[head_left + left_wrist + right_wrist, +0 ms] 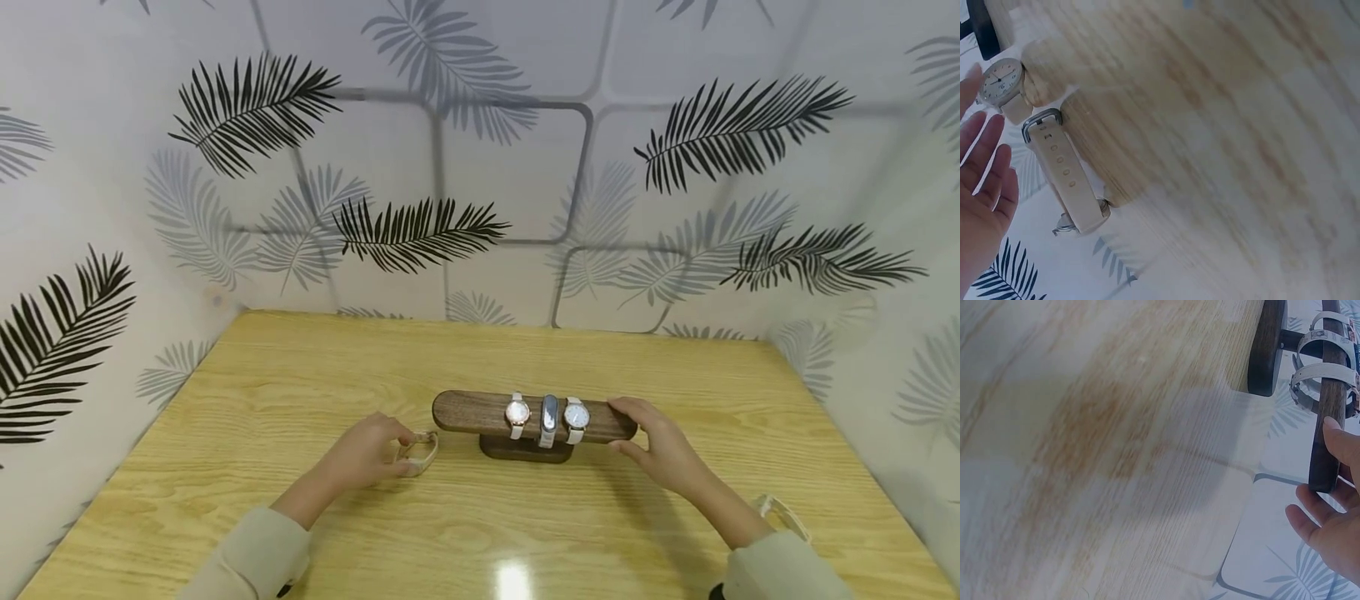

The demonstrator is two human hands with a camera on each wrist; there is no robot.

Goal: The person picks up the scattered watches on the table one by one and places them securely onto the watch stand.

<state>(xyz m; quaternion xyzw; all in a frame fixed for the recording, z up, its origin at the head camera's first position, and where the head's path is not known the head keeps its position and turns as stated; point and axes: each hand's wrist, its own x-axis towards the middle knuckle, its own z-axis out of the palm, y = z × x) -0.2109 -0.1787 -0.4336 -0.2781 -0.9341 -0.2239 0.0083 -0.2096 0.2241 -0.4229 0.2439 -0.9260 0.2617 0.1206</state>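
Observation:
My left hand (pixel 369 454) is at a wristwatch (pixel 422 463) with a pale strap, left of the stand, thumb and index finger pinching it. In the left wrist view the round dial (pixel 1002 80) lies by the thumb and index finger, and a strap (pixel 1065 172) with holes and a metal buckle runs below. My right hand (pixel 667 446) grips the right end of a dark wooden watch stand (pixel 472 412), thumb and fingers around the bar. Across the bar sit a gold-rimmed watch (pixel 517 413), a fitness band (pixel 550 414) and a white-strapped watch (pixel 577 416).
Another pale-strapped loop (pixel 787 518) lies on the table beside my right forearm, partly hidden by it. The stand's base (pixel 525 450) rests on the light wooden table (pixel 337 367). A wall (pixel 495 167) with leaf patterns rises behind the table and on both sides.

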